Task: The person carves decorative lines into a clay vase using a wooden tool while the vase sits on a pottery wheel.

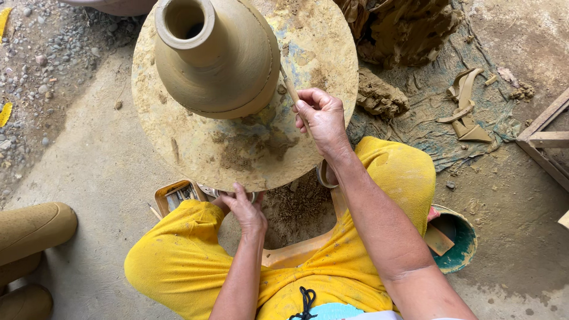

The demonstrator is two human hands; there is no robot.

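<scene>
A tall unfired clay vase (220, 56) with a narrow neck stands on a round, clay-smeared wheel disc (178, 142). My right hand (322, 118) grips a thin wooden stick tool (291, 90) whose tip touches the vase's lower right wall. My left hand (245, 208) holds the near rim of the disc, fingers curled under its edge. My knees in yellow trousers (178, 261) sit on either side below the disc.
Lumps of wet clay (382, 95) and clay strips (465, 109) lie on a cloth at the right. A teal bucket (459, 240) stands by my right knee, a small tool box (176, 194) by my left. Gravel at far left; wooden frame (548, 139) at right; clay pots (29, 231) at lower left.
</scene>
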